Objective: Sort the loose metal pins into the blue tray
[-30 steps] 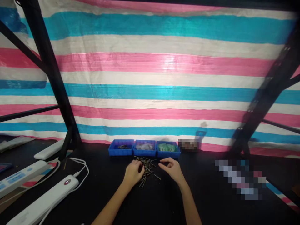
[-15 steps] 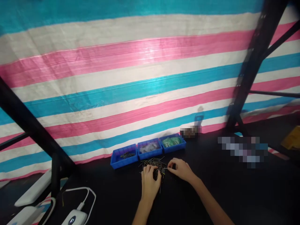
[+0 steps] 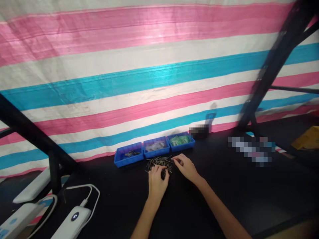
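Note:
A loose pile of thin dark metal pins (image 3: 159, 161) lies on the black table (image 3: 224, 192) in front of three small blue trays. My left hand (image 3: 157, 177) rests on the near edge of the pile with its fingers curled down onto the pins. My right hand (image 3: 185, 167) sits at the pile's right side, thumb and forefinger pinched at a pin. The left tray (image 3: 129, 154) holds a few dark pins, the middle tray (image 3: 156, 147) grey parts, the right tray (image 3: 181, 141) green parts.
A striped pink, blue and white tarp (image 3: 149, 83) hangs right behind the trays. Black frame struts stand at left (image 3: 53, 166) and right (image 3: 271, 66). White power strips with a cable (image 3: 72, 222) lie at the near left. A yellow object (image 3: 307, 139) sits far right.
The view has tilted and swung. Both hands closed in on the pin pile: the left came to rest on it, and the right moved from hovering open to pinching at its right edge.

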A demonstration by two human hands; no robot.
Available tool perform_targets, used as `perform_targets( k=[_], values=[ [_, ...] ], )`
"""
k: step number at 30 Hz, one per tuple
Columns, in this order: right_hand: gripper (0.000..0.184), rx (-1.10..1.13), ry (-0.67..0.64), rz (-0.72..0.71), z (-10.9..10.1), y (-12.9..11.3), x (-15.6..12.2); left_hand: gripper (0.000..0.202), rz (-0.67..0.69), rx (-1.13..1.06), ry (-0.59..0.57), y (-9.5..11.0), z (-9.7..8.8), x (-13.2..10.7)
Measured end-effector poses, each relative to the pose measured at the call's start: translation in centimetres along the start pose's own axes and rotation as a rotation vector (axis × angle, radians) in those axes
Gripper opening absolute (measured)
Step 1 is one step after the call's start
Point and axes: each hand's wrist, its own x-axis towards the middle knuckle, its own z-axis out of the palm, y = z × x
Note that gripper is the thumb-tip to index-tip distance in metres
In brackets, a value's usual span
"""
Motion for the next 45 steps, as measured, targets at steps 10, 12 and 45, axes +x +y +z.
perform_targets(
  k=[10, 12, 45],
  values=[
    [0.014, 0.427, -0.121, -0.086, 2.0, -3.4, -1.5, 0.012, 0.017, -0.108, 0.001, 0.8, -0.6, 0.0],
    [0.013, 0.397, -0.07, -0.118, 1.9, -3.5, -1.6, 0.01, 0.012, -0.151, 0.012, 0.8, -0.6, 0.0],
    [0.027, 0.559, 0.04, 0.152, 3.4, -2.5, -1.4, 0.017, -0.325, -0.785, 0.163, -0.5, -0.4, 0.8]
  ],
)
